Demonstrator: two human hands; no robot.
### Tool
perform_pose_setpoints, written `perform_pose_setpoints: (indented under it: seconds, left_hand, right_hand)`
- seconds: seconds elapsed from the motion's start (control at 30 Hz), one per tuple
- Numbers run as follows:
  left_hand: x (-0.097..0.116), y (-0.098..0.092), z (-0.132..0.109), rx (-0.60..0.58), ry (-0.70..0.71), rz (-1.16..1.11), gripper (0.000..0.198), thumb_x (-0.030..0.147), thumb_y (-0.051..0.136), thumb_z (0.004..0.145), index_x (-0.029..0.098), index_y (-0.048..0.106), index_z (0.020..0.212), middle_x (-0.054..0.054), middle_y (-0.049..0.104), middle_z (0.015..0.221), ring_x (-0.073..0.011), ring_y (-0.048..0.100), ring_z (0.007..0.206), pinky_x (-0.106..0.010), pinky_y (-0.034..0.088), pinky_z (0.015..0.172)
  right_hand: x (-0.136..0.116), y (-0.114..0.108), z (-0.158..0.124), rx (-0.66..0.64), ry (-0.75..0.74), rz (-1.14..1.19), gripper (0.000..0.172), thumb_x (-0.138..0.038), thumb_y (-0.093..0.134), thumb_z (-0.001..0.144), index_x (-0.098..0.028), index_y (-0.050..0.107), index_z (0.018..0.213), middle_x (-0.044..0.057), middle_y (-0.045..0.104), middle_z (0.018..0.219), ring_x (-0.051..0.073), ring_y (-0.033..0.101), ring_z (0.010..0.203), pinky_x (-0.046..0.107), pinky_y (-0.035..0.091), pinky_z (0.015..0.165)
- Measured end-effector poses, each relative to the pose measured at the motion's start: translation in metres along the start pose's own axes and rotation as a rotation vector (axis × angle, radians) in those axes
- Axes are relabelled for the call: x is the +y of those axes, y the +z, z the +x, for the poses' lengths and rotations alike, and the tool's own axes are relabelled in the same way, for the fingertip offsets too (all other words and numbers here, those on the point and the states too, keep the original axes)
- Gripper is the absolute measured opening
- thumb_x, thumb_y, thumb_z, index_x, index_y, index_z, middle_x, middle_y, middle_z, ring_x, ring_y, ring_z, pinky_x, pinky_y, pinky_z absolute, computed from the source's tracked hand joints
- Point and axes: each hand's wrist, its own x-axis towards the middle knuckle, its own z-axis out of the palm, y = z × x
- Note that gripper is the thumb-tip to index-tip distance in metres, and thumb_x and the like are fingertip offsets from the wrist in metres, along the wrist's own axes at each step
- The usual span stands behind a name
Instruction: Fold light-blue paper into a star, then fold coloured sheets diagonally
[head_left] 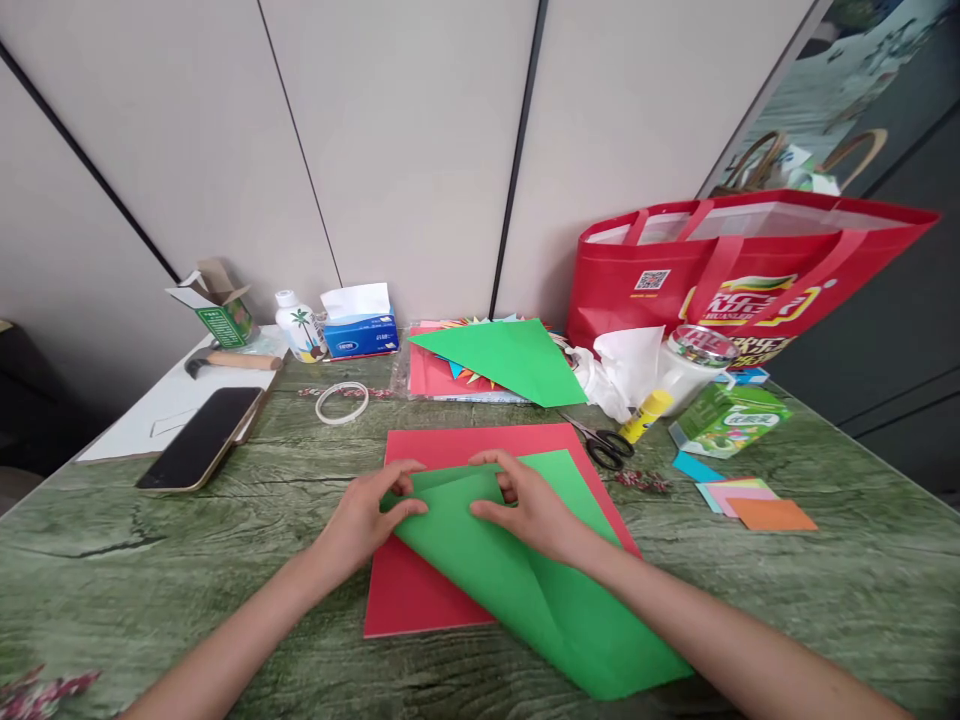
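Observation:
A sheet of green paper (480, 560) is bent over on itself, its curled edge raised between my two hands. At its left corner, my left hand (375, 508) pinches the paper between thumb and curled fingers. Closed on the upper edge of the fold is my right hand (529, 505), its forearm crossing over the sheet. Beneath lies a sheet of red paper (420, 590), showing along the left, top and right. The green sheet's lower end hangs past the red one, towards me.
Black-handled scissors (609, 449), a yellow glue stick (646, 416) and coloured paper slips (772, 514) lie to the right. Behind is another green sheet (517, 360) on a paper pile. A tape roll (342, 402), phone (201, 438) and wooden-handled tool (234, 361) are left; a red bag (630, 265) stands back right.

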Motion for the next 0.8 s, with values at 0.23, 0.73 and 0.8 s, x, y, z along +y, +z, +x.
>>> perform_pose_setpoints:
  seconds: [0.23, 0.73, 0.8]
  left_hand:
    - [0.01, 0.003, -0.02, 0.035, 0.684, 0.58, 0.029, 0.011, 0.048, 0.083, 0.012, 0.054, 0.112, -0.012, 0.061, 0.11, -0.026, 0.05, 0.108, -0.047, 0.031, 0.097]
    - [0.004, 0.016, 0.012, -0.156, 0.672, 0.652, 0.045, 0.001, 0.038, 0.079, 0.01, 0.047, 0.122, -0.017, 0.056, 0.119, -0.0315, 0.044, 0.118, -0.053, 0.038, 0.094]
    - [0.002, 0.012, 0.009, -0.196, 0.65, 0.639, 0.052, -0.002, 0.038, 0.075, 0.011, 0.044, 0.125, -0.018, 0.053, 0.123, -0.0323, 0.041, 0.121, -0.053, 0.038, 0.094]
  right_hand:
    - [0.02, -0.01, 0.006, 0.047, -0.163, -0.165, 0.01, -0.022, 0.051, 0.081, -0.019, 0.059, 0.077, 0.001, 0.065, 0.077, 0.014, 0.057, 0.068, 0.024, 0.04, 0.065]
    - [0.053, -0.024, 0.017, 0.196, 0.042, -0.024, 0.027, -0.037, 0.051, 0.079, -0.017, 0.057, 0.096, -0.006, 0.032, 0.053, 0.012, 0.035, 0.047, 0.022, 0.028, 0.045]
    - [0.054, -0.023, 0.018, 0.178, 0.051, 0.013, 0.024, -0.037, 0.054, 0.077, -0.017, 0.058, 0.091, -0.006, 0.033, 0.054, 0.011, 0.036, 0.048, 0.021, 0.029, 0.045]
